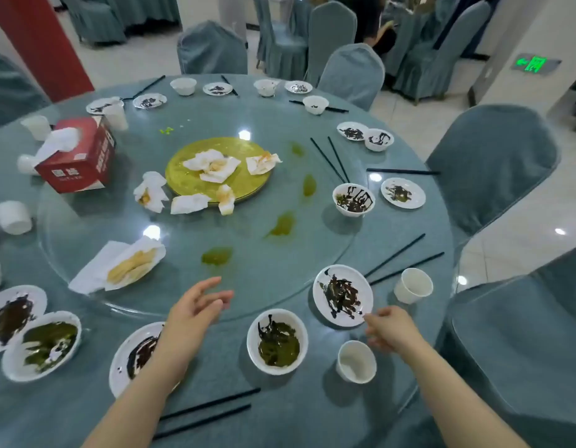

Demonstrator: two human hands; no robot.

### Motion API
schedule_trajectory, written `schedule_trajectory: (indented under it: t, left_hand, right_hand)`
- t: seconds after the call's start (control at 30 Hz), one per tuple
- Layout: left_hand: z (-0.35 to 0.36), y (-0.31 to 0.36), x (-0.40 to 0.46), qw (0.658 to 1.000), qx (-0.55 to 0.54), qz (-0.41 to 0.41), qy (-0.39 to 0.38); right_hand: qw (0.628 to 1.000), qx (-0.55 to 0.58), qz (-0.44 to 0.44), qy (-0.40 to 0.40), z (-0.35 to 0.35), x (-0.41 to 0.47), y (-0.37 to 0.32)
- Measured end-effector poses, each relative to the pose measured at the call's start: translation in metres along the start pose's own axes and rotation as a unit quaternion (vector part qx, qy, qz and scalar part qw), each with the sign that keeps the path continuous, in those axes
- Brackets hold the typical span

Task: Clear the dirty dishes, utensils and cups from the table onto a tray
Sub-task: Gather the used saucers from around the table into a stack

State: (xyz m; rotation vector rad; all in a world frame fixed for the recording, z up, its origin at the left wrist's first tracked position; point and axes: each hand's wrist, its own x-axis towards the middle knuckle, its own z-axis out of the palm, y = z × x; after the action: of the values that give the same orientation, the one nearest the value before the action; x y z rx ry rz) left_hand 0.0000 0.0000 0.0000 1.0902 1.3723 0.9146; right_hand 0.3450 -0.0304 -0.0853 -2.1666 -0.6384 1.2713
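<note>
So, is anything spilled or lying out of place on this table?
Yes. Green sauce smears lie on the glass turntable, so something spilled there. Crumpled stained napkins lie loose around the gold plate. One paper cup near the left edge lies on its side.

both forearms are bare right down to the lower edge of the view, with no sleeve or cuff showing. the left hand and right hand wear no gloves, rings, watch or bands. fingers are slim, and the nails look short and unpainted.
</note>
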Motion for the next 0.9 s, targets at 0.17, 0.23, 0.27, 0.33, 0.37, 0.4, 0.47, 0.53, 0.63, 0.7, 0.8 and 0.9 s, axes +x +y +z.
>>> schedule_trajectory:
  t: [0.17,0.23,0.27,0.33,0.37,0.4,0.47,0.53,0.63,0.7,0.8,0.9]
  left_hand:
    - [-0.012,-0.036,-0.007,0.96,-0.2,-0.188,0.059]
    - [-0.022,-0.053,-0.011,0.941,-0.23,-0.233,0.086]
    - [-0.027,-0.058,-0.014,0.933,-0.237,-0.252,0.097]
    - [-0.037,-0.074,-0.017,0.923,-0.233,-0.281,0.121]
    - [-0.044,-0.081,-0.019,0.92,-0.23,-0.287,0.133]
    - [-0.049,-0.087,-0.021,0.917,-0.226,-0.294,0.145]
    - [-0.06,-0.102,-0.024,0.916,-0.21,-0.297,0.168]
    - [-0.07,-0.115,-0.027,0.919,-0.177,-0.292,0.196]
    - [-0.081,-0.134,-0.03,0.917,-0.133,-0.279,0.252]
    - [-0.089,-0.144,-0.029,0.911,-0.083,-0.272,0.297]
    - [-0.102,-0.156,-0.028,0.9,0.02,-0.276,0.337]
    - [-0.109,-0.162,-0.027,0.904,0.073,-0.287,0.309]
  right_hand:
    - [0.99,0.126,0.069,0.002,0.013,0.021,0.007]
    - [0.985,0.152,0.078,0.016,0.016,0.026,0.007]
    - [0.984,0.157,0.083,0.015,0.016,0.027,0.007]
    - [0.982,0.162,0.091,0.009,0.017,0.028,0.007]
    - [0.983,0.159,0.086,0.008,0.017,0.029,0.007]
    - [0.985,0.15,0.08,0.013,0.018,0.028,0.007]
    - [0.987,0.145,0.068,0.009,0.018,0.026,0.006]
    - [0.984,0.159,0.077,0.001,0.016,0.024,0.005]
    - [0.977,0.193,0.092,-0.004,0.015,0.022,0.004]
    - [0.969,0.229,0.089,-0.011,0.017,0.021,0.004]
    - [0.97,0.23,0.073,-0.02,0.018,0.018,0.003]
    - [0.972,0.22,0.069,-0.041,0.02,0.016,-0.001]
